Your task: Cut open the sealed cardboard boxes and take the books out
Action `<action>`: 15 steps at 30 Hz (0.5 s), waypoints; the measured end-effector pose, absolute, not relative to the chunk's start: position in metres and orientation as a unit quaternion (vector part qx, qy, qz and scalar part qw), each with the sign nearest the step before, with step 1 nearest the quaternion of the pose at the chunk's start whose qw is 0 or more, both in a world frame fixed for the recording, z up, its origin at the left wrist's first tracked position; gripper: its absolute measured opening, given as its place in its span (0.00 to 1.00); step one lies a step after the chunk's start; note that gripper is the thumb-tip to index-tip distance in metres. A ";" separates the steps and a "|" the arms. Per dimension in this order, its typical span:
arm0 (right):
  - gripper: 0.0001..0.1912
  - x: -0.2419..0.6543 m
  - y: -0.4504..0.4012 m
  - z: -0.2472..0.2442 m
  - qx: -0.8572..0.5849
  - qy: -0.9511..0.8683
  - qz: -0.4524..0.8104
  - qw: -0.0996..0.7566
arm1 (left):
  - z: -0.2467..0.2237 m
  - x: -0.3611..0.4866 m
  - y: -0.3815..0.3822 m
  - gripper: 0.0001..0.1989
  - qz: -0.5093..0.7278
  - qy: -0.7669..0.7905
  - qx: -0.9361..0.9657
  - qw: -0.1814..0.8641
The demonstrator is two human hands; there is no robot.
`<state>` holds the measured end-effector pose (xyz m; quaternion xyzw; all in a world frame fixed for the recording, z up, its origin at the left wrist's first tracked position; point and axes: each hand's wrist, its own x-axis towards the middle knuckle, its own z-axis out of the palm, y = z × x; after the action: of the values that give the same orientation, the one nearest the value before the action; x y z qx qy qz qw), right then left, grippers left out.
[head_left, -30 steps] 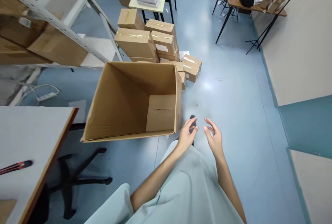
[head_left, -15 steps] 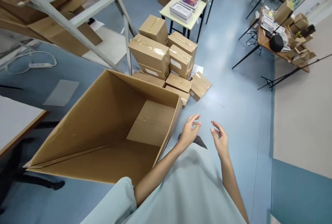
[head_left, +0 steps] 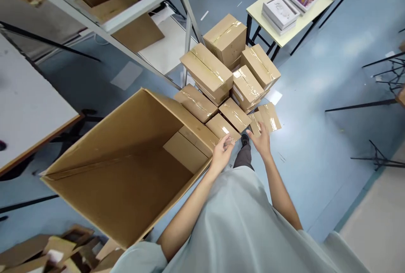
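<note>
My left hand (head_left: pixel 222 154) hangs by the right corner of a large open carton (head_left: pixel 117 193), its fingers apart and nothing in them. Just beyond its fingertips is a small taped box (head_left: pixel 223 126); whether they touch it I cannot tell. My right hand (head_left: pixel 260 140) is open, fingers curved, in front of a small tilted box (head_left: pixel 269 117) at the right end of the stack. Inside the large carton, at its far end, lies a flat-topped cardboard box (head_left: pixel 185 150). More taped boxes (head_left: pixel 207 70) are piled beyond the carton.
A metal ladder (head_left: pixel 142 7) stands behind the carton at left. A pale table (head_left: pixel 262 15) with goods is beyond the pile. A white-topped table (head_left: pixel 28 104) is at far left, and torn cardboard (head_left: pixel 60 247) lies at lower left. Blue floor (head_left: pixel 310 138) extends to the right.
The view has turned to the right and closer to the stack. Both hands have moved forward toward the small boxes, and my foot has come into view between them.
</note>
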<state>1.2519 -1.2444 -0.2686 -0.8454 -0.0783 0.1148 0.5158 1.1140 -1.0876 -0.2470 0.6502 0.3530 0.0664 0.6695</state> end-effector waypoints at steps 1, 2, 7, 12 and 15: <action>0.51 1.290 -1.236 -0.277 -0.856 -0.094 0.114 0.495 | -0.252 1.145 -1.087 0.27 0.056 0.376 0.639 0.669; 0.54 1.327 -1.226 -0.287 -0.868 -0.107 0.117 0.471 | -0.258 1.177 -1.085 0.27 0.047 0.399 0.630 0.665; 0.79 1.463 -1.164 -0.357 -0.928 -0.116 0.210 0.284 | -0.305 1.318 -1.067 0.29 0.031 0.489 0.605 0.628; 0.86 1.510 -1.123 -0.418 -0.935 -0.128 0.281 0.176 | -0.349 1.361 -1.062 0.31 0.062 0.510 0.596 0.617; 0.85 1.518 -1.120 -0.434 -0.935 -0.122 0.297 0.151 | -0.364 1.345 -1.074 0.32 0.084 0.517 0.581 0.623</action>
<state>1.5181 -1.1200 -0.4345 -0.9351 -0.1220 0.2968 0.1506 1.3445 -1.0740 -0.3643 0.5806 0.5170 0.0838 0.6233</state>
